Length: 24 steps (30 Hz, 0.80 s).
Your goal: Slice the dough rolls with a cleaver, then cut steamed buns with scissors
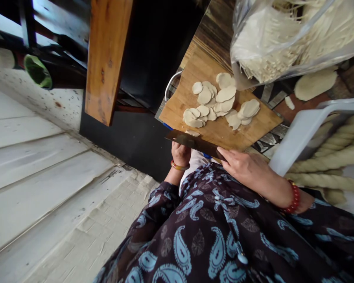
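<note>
Paisley clothing point(200, 236) lies nearest; right fingers point(227, 154) grip knife point(196, 144), left fingers point(179, 150) unclear; bag point(244, 81) holds noodles point(271, 43), tub point(295, 131), dough point(334, 157).

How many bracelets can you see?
2: the amber bangle on the left wrist and the red bead bracelet on the right wrist. Clothing could hide others.

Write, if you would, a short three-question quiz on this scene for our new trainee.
1. True or false: the right hand touches the dark blade.

2. Multiple choice: the beads on the right wrist are:
A. green
B. red
C. black

3. Short answer: what does the clear bag near the wooden board with pale slices hold?

Key: 1. true; 2. B; 3. thin pale strands
</note>
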### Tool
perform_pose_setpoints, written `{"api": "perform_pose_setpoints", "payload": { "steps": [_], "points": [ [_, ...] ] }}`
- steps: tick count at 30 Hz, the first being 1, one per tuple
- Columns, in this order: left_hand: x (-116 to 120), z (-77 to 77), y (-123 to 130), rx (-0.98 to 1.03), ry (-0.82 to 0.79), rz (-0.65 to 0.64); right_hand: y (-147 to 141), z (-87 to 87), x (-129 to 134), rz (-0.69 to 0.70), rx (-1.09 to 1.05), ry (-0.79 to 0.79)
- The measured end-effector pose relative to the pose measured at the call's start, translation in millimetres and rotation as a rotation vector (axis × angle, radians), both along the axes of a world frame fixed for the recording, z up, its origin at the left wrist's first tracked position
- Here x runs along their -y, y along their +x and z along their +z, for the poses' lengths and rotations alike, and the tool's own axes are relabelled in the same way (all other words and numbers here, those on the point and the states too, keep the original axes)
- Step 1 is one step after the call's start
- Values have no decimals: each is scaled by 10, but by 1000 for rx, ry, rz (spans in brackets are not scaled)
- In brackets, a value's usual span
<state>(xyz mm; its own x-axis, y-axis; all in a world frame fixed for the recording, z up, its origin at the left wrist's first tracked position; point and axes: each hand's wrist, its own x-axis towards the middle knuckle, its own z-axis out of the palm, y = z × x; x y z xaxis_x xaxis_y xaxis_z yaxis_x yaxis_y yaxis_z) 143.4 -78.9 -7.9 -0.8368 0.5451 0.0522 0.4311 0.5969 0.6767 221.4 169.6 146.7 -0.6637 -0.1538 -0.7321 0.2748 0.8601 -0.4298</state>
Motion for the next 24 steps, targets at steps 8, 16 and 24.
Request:
{"api": "perform_pose_setpoints", "payload": {
  "steps": [8, 16, 24],
  "points": [
    [-76, 81, -38, -84, 53, 3, -72, -1, 32, 30, 33, 15],
    [-151, 178, -93, -145, 75, -28, -167, -3, 38, 39, 47, 18],
    [-164, 206, -95, -119, 46, -42, -234, -81, 95, 60, 41, 13]
  ]
}}
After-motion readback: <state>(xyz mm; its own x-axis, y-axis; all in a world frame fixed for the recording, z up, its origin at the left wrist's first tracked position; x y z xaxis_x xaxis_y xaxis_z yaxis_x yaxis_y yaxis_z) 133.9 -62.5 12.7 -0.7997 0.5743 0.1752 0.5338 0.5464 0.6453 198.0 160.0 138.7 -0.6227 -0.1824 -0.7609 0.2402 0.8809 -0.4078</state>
